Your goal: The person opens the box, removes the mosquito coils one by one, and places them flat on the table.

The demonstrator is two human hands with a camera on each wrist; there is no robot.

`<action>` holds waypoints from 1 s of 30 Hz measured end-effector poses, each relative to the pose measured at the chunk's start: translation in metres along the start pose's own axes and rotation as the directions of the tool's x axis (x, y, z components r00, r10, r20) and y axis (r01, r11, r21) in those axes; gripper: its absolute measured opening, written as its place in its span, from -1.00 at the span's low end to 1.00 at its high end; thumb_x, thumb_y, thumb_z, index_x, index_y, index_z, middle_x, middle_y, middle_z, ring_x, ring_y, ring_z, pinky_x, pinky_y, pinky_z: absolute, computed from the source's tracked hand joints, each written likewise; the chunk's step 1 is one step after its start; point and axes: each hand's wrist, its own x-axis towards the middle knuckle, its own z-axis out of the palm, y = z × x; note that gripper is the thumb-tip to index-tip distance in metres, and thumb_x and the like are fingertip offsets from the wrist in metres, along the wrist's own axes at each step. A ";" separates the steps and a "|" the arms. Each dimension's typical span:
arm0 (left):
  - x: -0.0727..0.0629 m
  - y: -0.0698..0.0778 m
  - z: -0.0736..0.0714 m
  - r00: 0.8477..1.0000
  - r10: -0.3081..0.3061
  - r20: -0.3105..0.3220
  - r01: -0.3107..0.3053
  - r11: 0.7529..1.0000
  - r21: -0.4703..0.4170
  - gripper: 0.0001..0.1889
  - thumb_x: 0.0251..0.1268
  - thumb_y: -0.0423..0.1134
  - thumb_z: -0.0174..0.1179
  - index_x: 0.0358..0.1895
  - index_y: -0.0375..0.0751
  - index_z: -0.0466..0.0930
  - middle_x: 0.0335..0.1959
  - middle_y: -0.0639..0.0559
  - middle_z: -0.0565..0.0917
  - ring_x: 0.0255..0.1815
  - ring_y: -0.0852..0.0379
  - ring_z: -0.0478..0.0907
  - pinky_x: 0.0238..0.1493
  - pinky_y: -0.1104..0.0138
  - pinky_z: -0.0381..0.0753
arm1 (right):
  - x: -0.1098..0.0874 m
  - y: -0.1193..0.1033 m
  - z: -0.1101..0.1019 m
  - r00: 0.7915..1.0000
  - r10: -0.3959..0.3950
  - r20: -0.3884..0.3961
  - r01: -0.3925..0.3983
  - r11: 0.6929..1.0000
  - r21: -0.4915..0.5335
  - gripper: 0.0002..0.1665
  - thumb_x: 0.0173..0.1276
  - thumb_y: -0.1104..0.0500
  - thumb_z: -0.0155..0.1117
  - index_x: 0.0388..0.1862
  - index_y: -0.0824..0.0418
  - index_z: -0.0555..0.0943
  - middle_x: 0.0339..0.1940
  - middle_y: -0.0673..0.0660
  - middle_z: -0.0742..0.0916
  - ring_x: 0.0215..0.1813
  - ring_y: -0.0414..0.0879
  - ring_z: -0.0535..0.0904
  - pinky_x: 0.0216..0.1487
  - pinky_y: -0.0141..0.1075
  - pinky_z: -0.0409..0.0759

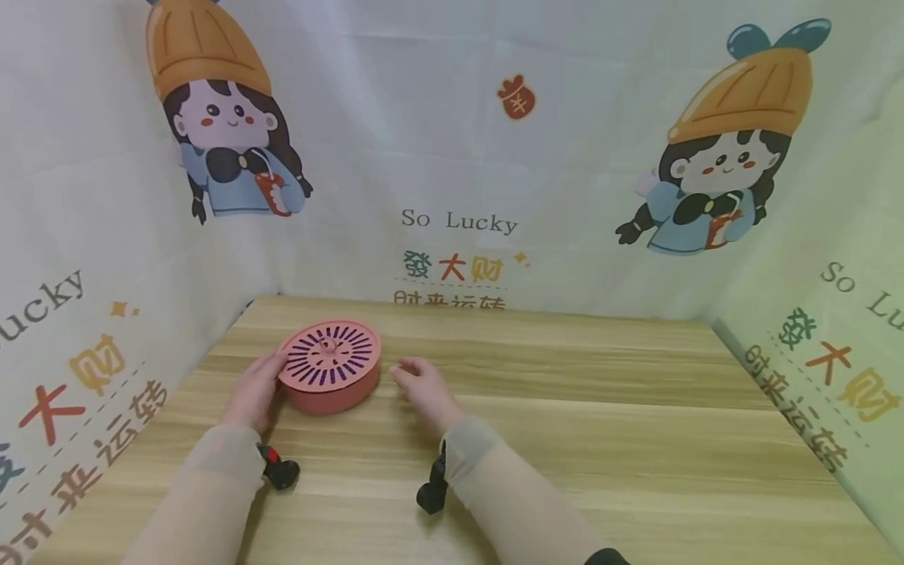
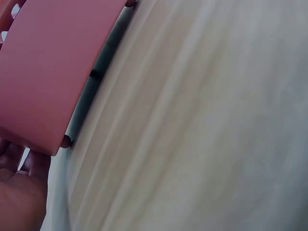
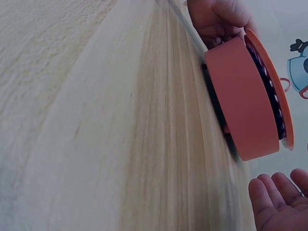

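A round pink mosquito coil holder (image 1: pixel 332 399) stands on small feet on the table, left of its middle. Its lid (image 1: pixel 346 362) has radial slots and a small raised loop in the centre. From the right wrist view, a dark gap shows between lid and body along one side. My left hand (image 1: pixel 256 390) grips the holder's left side; in the left wrist view its fingers (image 2: pixel 36 163) are partly hidden by the pink wall. Just right of the holder, apart from it, my right hand (image 1: pixel 427 392) has loosely bent fingers and an empty palm (image 3: pixel 284 216).
The wood-grain table (image 1: pixel 600 439) extends to the right and toward me. A printed cloth (image 1: pixel 452 157) with cartoon figures hangs behind it and along both sides. Dark wrist cameras (image 1: pixel 432 490) hang below both sleeves, close above the table.
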 end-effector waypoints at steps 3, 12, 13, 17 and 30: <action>0.001 0.000 0.004 1.000 0.013 -0.004 -0.014 1.000 -0.024 -0.27 0.47 0.16 -0.12 0.52 -0.19 0.01 0.53 -0.07 0.07 0.51 0.01 0.00 0.48 0.19 -0.02 | 0.000 0.001 -0.001 1.000 0.021 -0.007 -0.021 1.000 0.010 -0.43 0.45 0.10 0.14 0.33 0.38 0.38 0.21 0.25 0.57 0.15 0.09 0.53 0.13 -0.10 0.53; -0.001 0.001 0.023 0.996 0.063 0.060 -0.058 0.995 -0.080 -0.32 0.53 0.03 -0.14 0.52 -0.29 -0.04 0.52 -0.13 0.07 0.50 0.02 0.02 0.47 0.24 0.01 | -0.003 0.002 -0.010 0.999 0.019 -0.044 -0.015 0.995 0.099 -0.40 0.47 0.11 0.08 0.35 0.45 0.32 0.23 0.36 0.51 0.24 0.23 0.43 0.22 -0.01 0.45; -0.001 0.001 0.026 0.996 0.066 0.062 -0.061 0.995 -0.079 -0.33 0.53 0.02 -0.15 0.51 -0.29 -0.03 0.52 -0.13 0.07 0.50 0.02 0.02 0.47 0.23 0.01 | -0.003 0.002 -0.013 0.999 0.018 -0.047 -0.013 0.995 0.104 -0.40 0.48 0.12 0.05 0.35 0.47 0.30 0.24 0.38 0.50 0.25 0.25 0.42 0.24 0.01 0.43; -0.002 0.000 0.037 0.996 0.070 0.052 -0.066 0.994 -0.083 -0.34 0.53 0.00 -0.13 0.50 -0.31 0.01 0.51 -0.13 0.09 0.50 0.03 0.03 0.46 0.25 0.01 | -0.005 0.004 -0.022 0.998 0.029 -0.053 -0.020 0.986 0.167 -0.38 0.51 0.12 0.01 0.37 0.52 0.24 0.25 0.44 0.47 0.28 0.29 0.38 0.25 0.03 0.42; -0.011 -0.002 0.077 0.990 0.096 0.104 -0.078 0.984 -0.161 -0.46 0.54 -0.12 -0.14 0.41 -0.41 0.19 0.46 -0.16 0.22 0.46 0.03 0.11 0.45 0.26 0.05 | -0.007 0.020 -0.053 0.996 0.068 -0.056 -0.051 0.962 0.268 -0.42 0.53 0.06 -0.02 0.35 0.44 0.33 0.33 0.40 0.44 0.34 0.24 0.36 0.28 0.00 0.40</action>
